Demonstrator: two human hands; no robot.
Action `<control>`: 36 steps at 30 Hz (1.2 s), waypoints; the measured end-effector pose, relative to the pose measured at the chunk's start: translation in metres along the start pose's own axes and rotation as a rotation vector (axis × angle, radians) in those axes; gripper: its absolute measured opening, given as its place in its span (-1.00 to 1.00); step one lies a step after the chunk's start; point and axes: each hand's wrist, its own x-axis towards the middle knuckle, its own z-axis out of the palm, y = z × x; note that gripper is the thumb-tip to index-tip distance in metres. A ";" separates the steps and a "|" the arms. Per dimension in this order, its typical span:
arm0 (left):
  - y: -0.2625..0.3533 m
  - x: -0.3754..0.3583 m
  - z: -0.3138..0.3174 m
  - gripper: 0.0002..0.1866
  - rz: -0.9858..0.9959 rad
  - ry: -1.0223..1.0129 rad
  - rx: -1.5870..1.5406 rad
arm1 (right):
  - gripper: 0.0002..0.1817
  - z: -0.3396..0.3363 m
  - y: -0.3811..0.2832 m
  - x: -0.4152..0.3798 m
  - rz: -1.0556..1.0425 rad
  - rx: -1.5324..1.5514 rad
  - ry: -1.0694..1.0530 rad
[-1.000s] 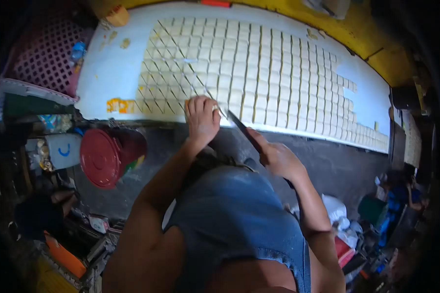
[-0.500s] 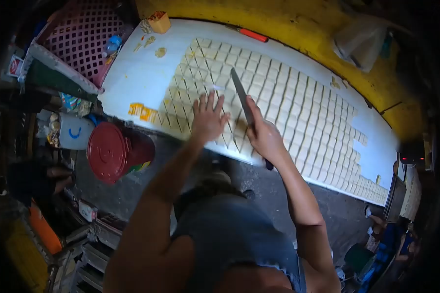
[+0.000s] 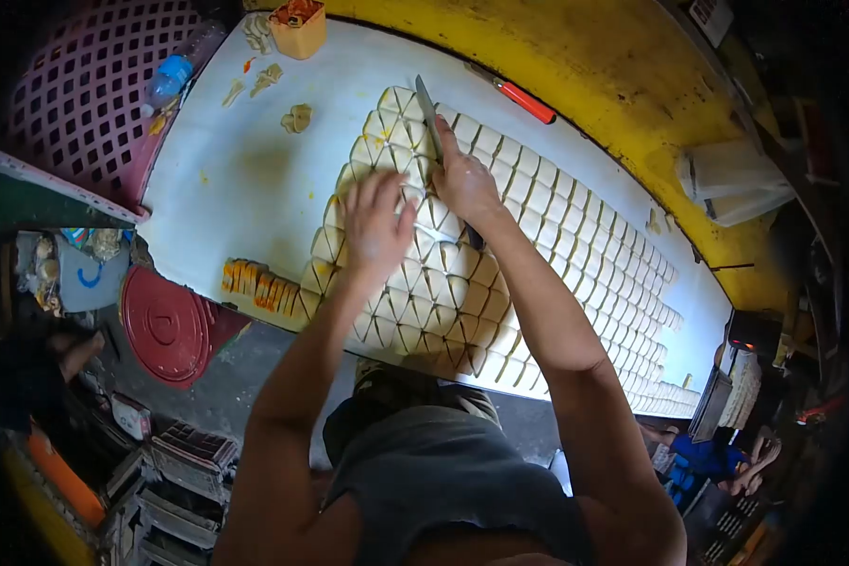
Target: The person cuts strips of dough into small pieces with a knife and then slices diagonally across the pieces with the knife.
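Rows of pale dough pieces cover much of the white table. Those at the left are split by slanted cuts into triangles, while the ones to the right are squarish blocks. My right hand grips a long knife near the far edge of the dough, its blade pointing away from me and its index finger stretched along it. Beside it, my left hand rests over the triangular pieces with fingers apart and nothing held. Orange-filled pieces lie at the near left edge of the dough.
A yellow tub and dough scraps sit at the far left. By the yellow wall lies a red-handled tool. A pink crate with a bottle stands left; a red lidded bucket is below the table edge.
My right hand has moved with the knife toward the far side of the dough. My left hand stays over the cut pieces. The camera view has shifted closer to the table.
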 end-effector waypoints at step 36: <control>-0.019 0.058 0.050 -0.68 0.214 -0.174 0.099 | -0.16 -0.001 0.014 -0.052 0.008 -0.098 -0.170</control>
